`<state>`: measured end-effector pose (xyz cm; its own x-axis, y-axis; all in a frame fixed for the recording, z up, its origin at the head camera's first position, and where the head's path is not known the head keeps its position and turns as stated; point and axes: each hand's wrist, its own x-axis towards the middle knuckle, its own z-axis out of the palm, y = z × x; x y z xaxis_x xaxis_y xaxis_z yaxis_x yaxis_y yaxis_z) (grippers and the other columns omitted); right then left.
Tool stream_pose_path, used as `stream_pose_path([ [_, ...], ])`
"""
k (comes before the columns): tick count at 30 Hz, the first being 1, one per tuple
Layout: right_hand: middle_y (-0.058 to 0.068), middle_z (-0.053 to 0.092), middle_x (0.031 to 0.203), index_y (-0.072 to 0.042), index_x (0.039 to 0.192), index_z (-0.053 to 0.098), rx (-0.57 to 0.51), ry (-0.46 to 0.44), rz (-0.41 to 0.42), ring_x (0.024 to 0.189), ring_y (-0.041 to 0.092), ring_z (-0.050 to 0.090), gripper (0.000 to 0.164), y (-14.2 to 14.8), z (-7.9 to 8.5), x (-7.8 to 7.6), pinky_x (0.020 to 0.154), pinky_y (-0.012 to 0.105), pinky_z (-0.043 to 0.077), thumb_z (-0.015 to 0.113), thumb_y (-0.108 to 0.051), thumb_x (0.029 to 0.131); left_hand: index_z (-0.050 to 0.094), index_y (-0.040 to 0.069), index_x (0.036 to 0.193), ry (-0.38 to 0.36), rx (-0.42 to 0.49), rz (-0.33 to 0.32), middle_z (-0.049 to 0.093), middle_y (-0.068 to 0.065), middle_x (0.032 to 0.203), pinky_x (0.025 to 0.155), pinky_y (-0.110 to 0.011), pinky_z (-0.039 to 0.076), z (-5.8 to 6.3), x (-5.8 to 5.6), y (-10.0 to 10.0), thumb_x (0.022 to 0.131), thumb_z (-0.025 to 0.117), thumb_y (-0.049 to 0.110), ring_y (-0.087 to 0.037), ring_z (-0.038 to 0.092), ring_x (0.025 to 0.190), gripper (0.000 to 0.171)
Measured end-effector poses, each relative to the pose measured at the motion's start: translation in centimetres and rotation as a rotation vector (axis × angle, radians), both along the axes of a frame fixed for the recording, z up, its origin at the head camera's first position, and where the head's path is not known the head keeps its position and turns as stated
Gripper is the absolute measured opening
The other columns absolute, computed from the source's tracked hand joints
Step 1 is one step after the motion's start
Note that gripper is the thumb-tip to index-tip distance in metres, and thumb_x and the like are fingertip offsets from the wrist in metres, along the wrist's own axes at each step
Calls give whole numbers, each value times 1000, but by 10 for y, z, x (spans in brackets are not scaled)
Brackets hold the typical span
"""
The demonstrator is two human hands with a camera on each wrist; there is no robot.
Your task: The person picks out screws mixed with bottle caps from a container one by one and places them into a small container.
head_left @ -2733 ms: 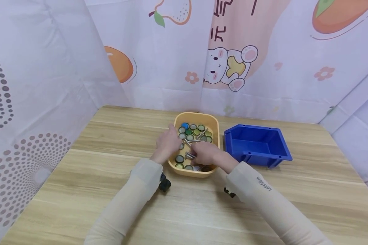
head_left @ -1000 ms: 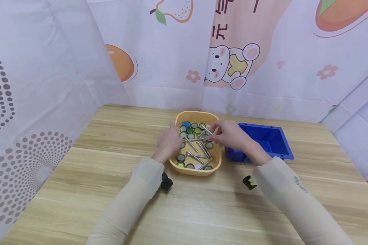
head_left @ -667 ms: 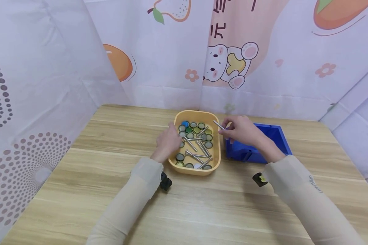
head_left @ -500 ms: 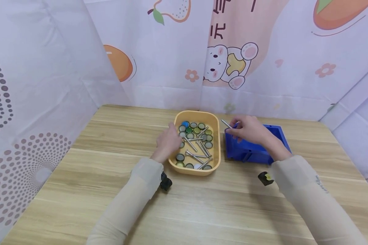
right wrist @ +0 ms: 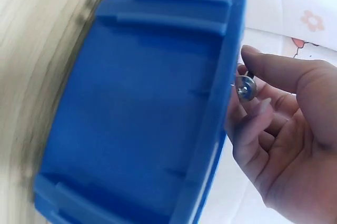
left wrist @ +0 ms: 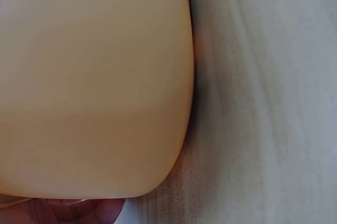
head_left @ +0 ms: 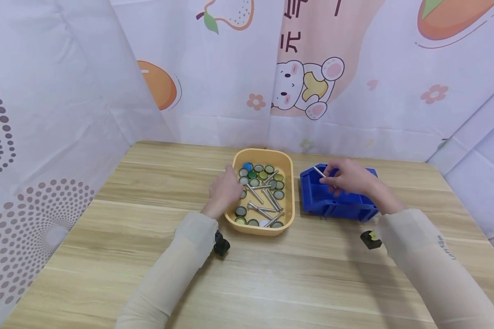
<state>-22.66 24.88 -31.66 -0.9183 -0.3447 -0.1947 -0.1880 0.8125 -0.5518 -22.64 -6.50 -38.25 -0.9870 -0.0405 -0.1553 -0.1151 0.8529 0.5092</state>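
My left hand (head_left: 225,187) grips the left rim of a yellow plastic tub (head_left: 260,231); in the left wrist view the tub's outer wall (left wrist: 95,76) hides most of the hand, with curled fingers (left wrist: 73,211) showing below it. Between thumb and fingers, my right hand (head_left: 351,176) pinches a long silver screw (head_left: 319,171) over the blue plastic bin (head_left: 319,206). Its round head with a cross recess shows in the right wrist view, beside the bin's rim. In the tub lie several similar screws (head_left: 257,196) among many bottle caps (head_left: 240,211), mostly grey, with green, yellow and blue ones.
Tub and bin stand side by side on a wood-grain table (head_left: 263,283), the bin to the right. Behind them hangs a printed white curtain (head_left: 214,123), and another covers the left side.
My right hand has come up out of the tub with a screw and moved right to above the blue bin. The left hand has stayed at the tub's rim.
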Motion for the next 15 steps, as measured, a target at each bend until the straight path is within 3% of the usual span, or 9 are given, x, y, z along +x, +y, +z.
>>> stream_pose_path([
  [5,8,70,71,0,97,58,9,-28,0,61,19,69,20,3,-4,0,54,30,54,64,-19,95,38,4,130,-3,-6,2,60,-9,84,52,-31,43,0,0,0,95,54,17,-25,59,67,40],
  [15,11,68,81,1,103,64,179,63,22,60,16,68,24,9,-8,0,58,30,52,63,-21,96,37,4,131,7,10,-11,60,-11,84,51,-31,41,-2,0,-2,95,52,18,-25,58,65,41],
])
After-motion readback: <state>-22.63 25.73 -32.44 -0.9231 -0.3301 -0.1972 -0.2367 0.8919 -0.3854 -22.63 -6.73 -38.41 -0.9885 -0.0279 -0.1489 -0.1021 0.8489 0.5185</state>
